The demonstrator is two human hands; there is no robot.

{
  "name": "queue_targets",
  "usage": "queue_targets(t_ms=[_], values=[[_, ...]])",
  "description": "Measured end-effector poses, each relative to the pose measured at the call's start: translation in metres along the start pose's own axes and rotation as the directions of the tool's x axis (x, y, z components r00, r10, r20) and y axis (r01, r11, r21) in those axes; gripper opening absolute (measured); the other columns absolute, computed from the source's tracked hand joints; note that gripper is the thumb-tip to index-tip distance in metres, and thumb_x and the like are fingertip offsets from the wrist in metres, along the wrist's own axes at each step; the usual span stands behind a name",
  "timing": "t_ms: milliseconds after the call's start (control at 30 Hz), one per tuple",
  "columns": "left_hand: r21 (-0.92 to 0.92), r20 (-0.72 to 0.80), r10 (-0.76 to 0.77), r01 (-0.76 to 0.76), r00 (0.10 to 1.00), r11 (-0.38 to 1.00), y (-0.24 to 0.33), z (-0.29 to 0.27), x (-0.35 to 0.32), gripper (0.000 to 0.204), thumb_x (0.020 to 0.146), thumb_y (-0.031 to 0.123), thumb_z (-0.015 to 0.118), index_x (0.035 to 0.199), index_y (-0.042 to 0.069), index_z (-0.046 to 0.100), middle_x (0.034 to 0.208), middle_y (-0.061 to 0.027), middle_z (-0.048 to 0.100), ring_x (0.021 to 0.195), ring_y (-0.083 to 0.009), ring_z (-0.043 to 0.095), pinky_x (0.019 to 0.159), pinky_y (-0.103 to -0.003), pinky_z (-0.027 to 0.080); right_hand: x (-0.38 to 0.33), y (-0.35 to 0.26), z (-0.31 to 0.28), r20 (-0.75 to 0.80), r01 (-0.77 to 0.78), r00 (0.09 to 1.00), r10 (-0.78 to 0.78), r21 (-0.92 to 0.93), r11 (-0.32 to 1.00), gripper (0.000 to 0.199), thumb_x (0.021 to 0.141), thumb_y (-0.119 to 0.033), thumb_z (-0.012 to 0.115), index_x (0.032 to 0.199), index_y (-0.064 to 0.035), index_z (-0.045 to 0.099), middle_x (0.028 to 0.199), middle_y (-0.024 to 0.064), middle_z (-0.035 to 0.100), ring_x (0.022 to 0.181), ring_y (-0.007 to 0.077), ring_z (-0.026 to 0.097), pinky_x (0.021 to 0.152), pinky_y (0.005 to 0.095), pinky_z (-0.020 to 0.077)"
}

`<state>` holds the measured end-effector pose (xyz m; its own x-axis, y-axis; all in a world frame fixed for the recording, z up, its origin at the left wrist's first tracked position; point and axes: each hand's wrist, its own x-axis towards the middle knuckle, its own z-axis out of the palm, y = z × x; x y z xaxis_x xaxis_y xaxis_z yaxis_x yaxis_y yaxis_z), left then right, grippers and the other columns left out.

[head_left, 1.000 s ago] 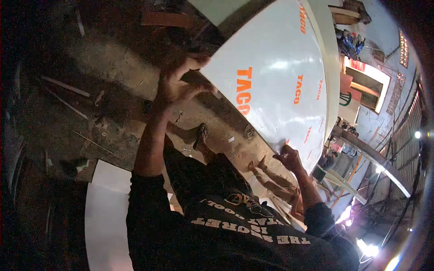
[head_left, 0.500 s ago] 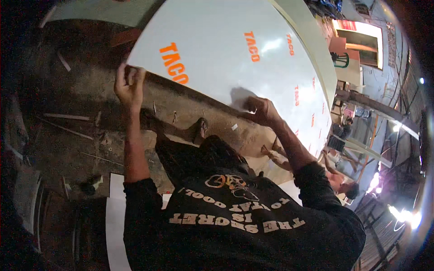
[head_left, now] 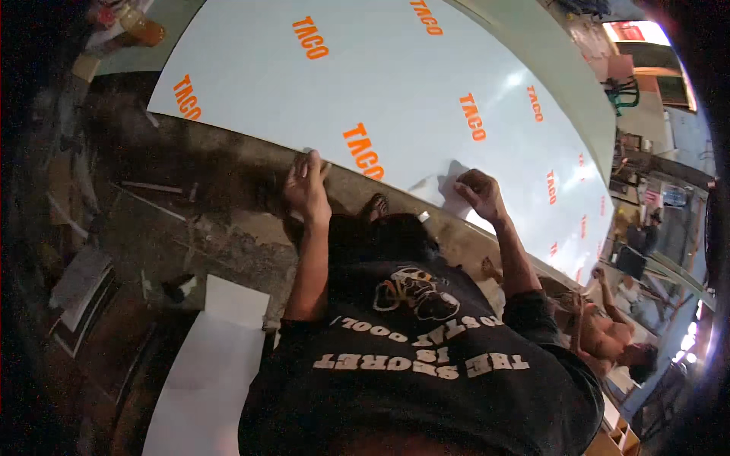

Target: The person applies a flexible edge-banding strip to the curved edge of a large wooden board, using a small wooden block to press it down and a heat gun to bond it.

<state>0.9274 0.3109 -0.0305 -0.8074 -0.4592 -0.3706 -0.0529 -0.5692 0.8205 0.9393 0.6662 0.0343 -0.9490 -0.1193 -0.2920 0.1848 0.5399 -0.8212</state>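
1. Change: left hand (head_left: 308, 190) is off the sheet's left corner and now farther right along the near edge. Right hand (head_left: 483, 196) is still to its right, at the same edge.
2. Meaning: corner now sits well left of the left fingers, with neither of these 2 hands at it. Both are on the nearer middle stretch.
3. Sheet (head_left: 411, 83), white with orange print: directly ahead of both sets of fingers, running left and right past them.
4. Left fingers: half curled, gathered, tips up at the near edge. Can't tell whether they touch or grip it.
5. Right fingers: curled in, loose fist, over the sheet just inside the edge, shadow just left of them. Can't tell if anything's pinched inside.
6. Green board (head_left: 559, 68): beyond the sheet, ahead of the right fingers.
7. Co-worker (head_left: 608, 334): well right of the right fingers, 1 hand near the sheet's right end.
8. White panel (head_left: 205, 372): behind and left of the left fingers, low down.
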Motion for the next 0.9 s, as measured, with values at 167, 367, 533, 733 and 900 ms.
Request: queue_targets(t_ms=[167, 367, 533, 733, 900], values=[[0.119, -0.091, -0.085, 0.095, 0.992, 0.988, -0.012, 0.007, -0.001, 0.039, 0.091, 0.020, 0.068, 0.119, -0.006, 0.061, 0.118, -0.0206, 0.062, 0.110, -0.0305, 0.061, 0.092, -0.043, 0.058, -0.008, 0.010, -0.015, 0.062, -0.018, 0.998, 0.020, -0.034, 0.999, 0.018, 0.087, -0.015, 0.071, 0.092, 0.0013, 0.065, 0.082, 0.0077, 0.069, 0.076, 0.0096, 0.063, 0.070, 0.0267, 0.0513], [0.145, -0.101, -0.097, 0.111, 0.990, 0.983, -0.009, 0.008, 0.004, 0.041, 0.093, 0.019, 0.065, 0.123, -0.008, 0.057, 0.127, -0.0236, 0.055, 0.114, -0.0329, 0.058, 0.099, -0.044, 0.054, -0.005, 0.012, -0.019, 0.070, 0.075, 0.994, -0.083, 0.104, 0.992, 0.017, 0.087, -0.015, 0.070, 0.091, 0.0014, 0.065, 0.080, 0.0066, 0.069, 0.072, 0.0093, 0.062, 0.068, 0.0263, 0.0508], [0.131, -0.067, -0.060, 0.068, 0.996, 0.989, -0.013, 0.023, -0.020, 0.047, 0.092, 0.026, 0.067, 0.124, -0.007, 0.055, 0.128, -0.0207, 0.054, 0.119, -0.0310, 0.054, 0.104, -0.042, 0.050, -0.014, 0.020, -0.018, 0.041, 0.082, 0.995, -0.094, 0.230, 0.970, 0.015, 0.088, -0.012, 0.068, 0.092, 0.0019, 0.065, 0.083, 0.0062, 0.069, 0.078, 0.0097, 0.063, 0.071, 0.0274, 0.0512], [0.136, 0.066, -0.336, 0.325, 0.940, 0.936, -0.066, 0.053, -0.097, 0.046, 0.089, 0.027, 0.071, 0.121, -0.004, 0.058, 0.119, -0.0150, 0.059, 0.116, -0.0268, 0.055, 0.098, -0.044, 0.051, -0.041, 0.035, -0.052, -0.024, 0.076, 0.997, -0.075, 0.062, 0.995, 0.019, 0.087, -0.015, 0.070, 0.096, 0.0023, 0.066, 0.085, 0.0081, 0.070, 0.077, 0.0113, 0.062, 0.071, 0.0281, 0.0506], [0.245, 0.036, -0.188, 0.174, 0.981, 0.954, -0.076, 0.060, -0.108, 0.042, 0.091, 0.031, 0.068, 0.116, -0.003, 0.062, 0.121, -0.0163, 0.059, 0.113, -0.0285, 0.059, 0.093, -0.046, 0.055, -0.069, 0.058, -0.081, -0.062, -0.089, 0.993, 0.099, 0.146, 0.985, 0.016, 0.090, -0.012, 0.067, 0.095, 0.0025, 0.065, 0.082, 0.0086, 0.070, 0.073, 0.0128, 0.063, 0.069, 0.0292, 0.0513]])
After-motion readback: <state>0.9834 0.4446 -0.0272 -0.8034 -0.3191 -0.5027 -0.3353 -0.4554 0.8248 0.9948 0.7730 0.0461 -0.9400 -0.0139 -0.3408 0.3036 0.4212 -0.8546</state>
